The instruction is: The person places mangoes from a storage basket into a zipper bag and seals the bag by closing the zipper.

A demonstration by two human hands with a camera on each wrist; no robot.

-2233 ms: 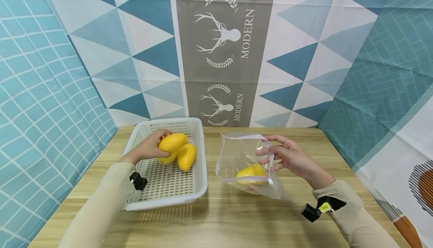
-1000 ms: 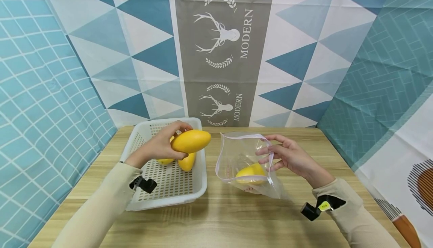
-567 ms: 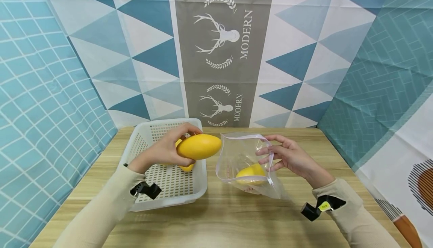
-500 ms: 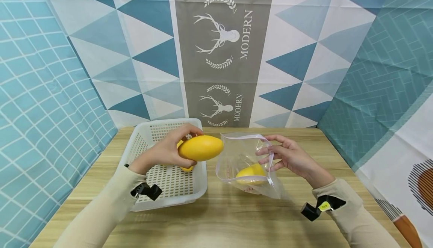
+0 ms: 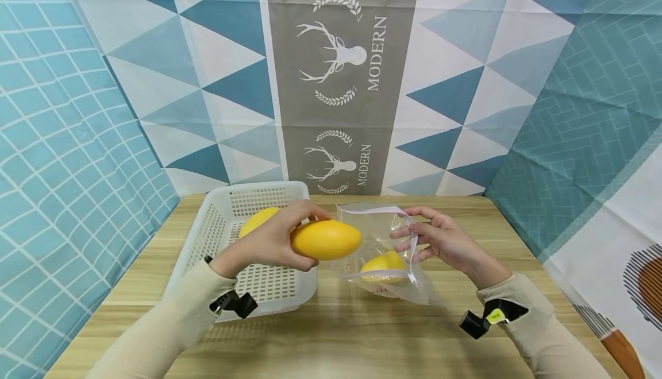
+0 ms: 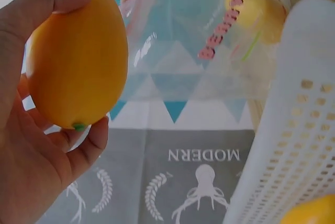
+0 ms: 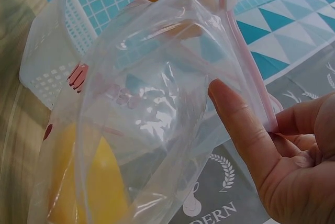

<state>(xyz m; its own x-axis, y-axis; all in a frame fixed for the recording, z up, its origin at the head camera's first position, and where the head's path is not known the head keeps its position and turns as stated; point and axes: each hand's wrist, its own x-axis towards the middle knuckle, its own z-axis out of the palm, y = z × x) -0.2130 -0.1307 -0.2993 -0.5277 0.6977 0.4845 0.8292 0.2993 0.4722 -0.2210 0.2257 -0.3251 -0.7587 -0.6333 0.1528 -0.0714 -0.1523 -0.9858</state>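
Mango (image 5: 326, 240) reached "MODERN"-backed bag (image 5: 385, 252) mouth.

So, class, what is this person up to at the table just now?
The left hand grips a mango at the mouth of a clear bag, which the right hand pinches open by its rim. One fruit already lies inside the bag. Another sits in the white basket.

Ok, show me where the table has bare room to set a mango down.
Bare wood runs along the table's near edge, in front of the white basket and zip bag. It is crowded between basket and bag, where the left hand holds a mango.
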